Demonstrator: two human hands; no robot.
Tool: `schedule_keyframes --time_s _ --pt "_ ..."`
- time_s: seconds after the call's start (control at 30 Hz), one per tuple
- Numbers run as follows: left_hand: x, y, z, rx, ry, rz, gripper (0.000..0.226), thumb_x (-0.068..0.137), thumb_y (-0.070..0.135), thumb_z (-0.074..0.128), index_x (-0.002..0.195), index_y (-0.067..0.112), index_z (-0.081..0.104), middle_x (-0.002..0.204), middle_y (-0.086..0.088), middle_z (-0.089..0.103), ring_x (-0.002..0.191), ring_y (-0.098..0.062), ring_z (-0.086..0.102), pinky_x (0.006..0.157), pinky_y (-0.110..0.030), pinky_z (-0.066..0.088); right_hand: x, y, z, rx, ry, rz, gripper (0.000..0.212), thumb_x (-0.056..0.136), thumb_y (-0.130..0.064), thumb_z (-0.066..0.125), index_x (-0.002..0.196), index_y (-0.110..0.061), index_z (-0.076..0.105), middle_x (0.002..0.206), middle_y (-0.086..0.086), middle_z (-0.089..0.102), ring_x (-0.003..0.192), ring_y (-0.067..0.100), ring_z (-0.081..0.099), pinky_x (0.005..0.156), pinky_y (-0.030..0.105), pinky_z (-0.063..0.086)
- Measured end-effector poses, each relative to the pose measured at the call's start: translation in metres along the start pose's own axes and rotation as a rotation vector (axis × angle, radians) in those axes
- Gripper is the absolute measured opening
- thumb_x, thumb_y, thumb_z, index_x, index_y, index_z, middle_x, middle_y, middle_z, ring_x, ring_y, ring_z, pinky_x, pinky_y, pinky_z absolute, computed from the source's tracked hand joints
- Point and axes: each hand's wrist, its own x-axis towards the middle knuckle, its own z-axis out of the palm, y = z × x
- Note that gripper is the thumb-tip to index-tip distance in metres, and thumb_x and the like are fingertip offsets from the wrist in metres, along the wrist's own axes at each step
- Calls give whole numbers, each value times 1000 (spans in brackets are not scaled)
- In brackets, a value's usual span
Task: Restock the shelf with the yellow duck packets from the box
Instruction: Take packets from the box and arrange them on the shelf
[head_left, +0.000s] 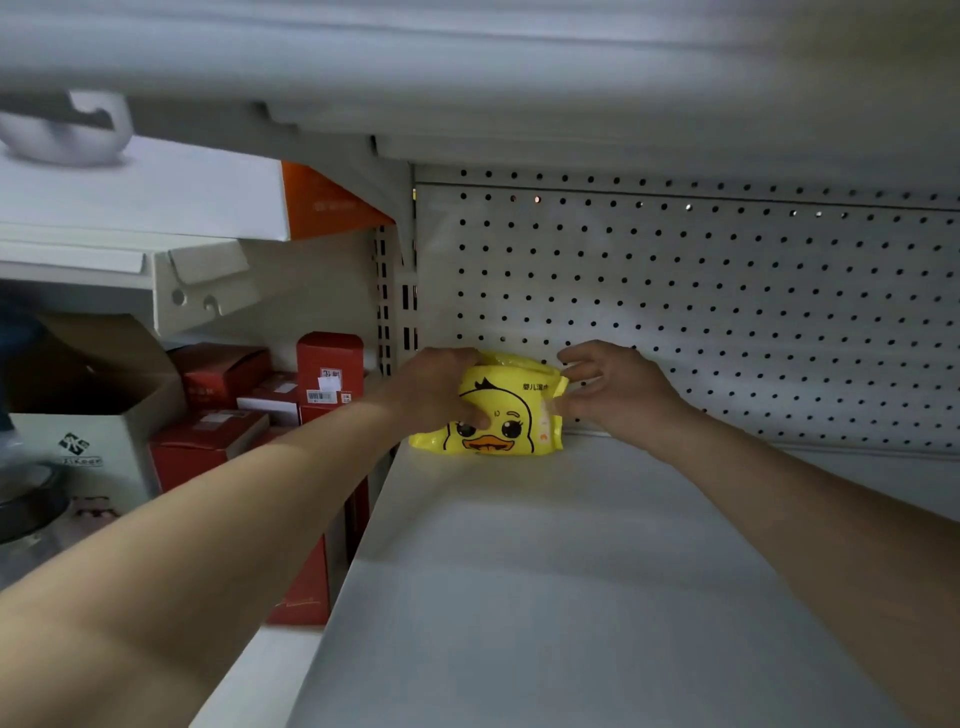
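Head view, left hand (441, 387) gripping yellow duck packet (511, 418) upright near pegboard (701, 312), right hand (618, 389) open-fingered, seemingly touching its edge.

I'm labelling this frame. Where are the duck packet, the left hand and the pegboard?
duck packet (511, 415), head view, on the printed duck face.
left hand (436, 387), head view, on the back of the hand.
pegboard (727, 312), head view, on the bare holed panel.

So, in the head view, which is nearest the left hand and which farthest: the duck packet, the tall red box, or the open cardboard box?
1. The duck packet, gripped by the left hand at the back of the shelf.
2. The tall red box, just left, in the next bay.
3. The cardboard box, far left.
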Motion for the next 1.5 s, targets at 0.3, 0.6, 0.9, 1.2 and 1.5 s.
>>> schedule_keyframes --time_s 0.3,0.6,0.9,1.2,1.5 --pt "2 1 2 301 132 -50 75 64 44 85 122 14 48 117 -6 51 112 -25 47 89 -37 45 -15 22 -7 -4 45 93 54 75 -22 85 124 -26 64 112 -5 68 98 11 66 82 28 54" --pt "-30 29 -5 318 216 -177 89 66 52 83 137 19 41 134 -9 42 126 -30 39 97 -41 41 -54 2 -12 -119 13 106 59 77 -20 84 130 -26 58 119 -1 61 98 15 64 65 17 46" --pt "-128 72 -30 -19 93 -265 83 69 41 85 139 25 44 141 -16 35 129 -34 38 106 -40 38 -140 -47 -21 -287 -33 128 65 80 -20 79 137 -28 49 137 4 54 99 17 58 74 24 47" --pt "-249 103 -46 -33 108 -346 75 72 37 84 136 29 45 138 -14 36 129 -35 35 108 -48 38 -223 -101 -20 -473 -151 57 70 78 -31 81 138 -32 45 137 4 54 121 25 54 99 36 47" --pt "-363 135 -4 38 84 -362 72 72 35 84 134 28 47 133 -13 39 123 -35 36 102 -42 38 -337 -86 -1 -511 -272 -108 70 77 -30 81 139 -30 47 133 9 56 122 29 53 96 41 47"
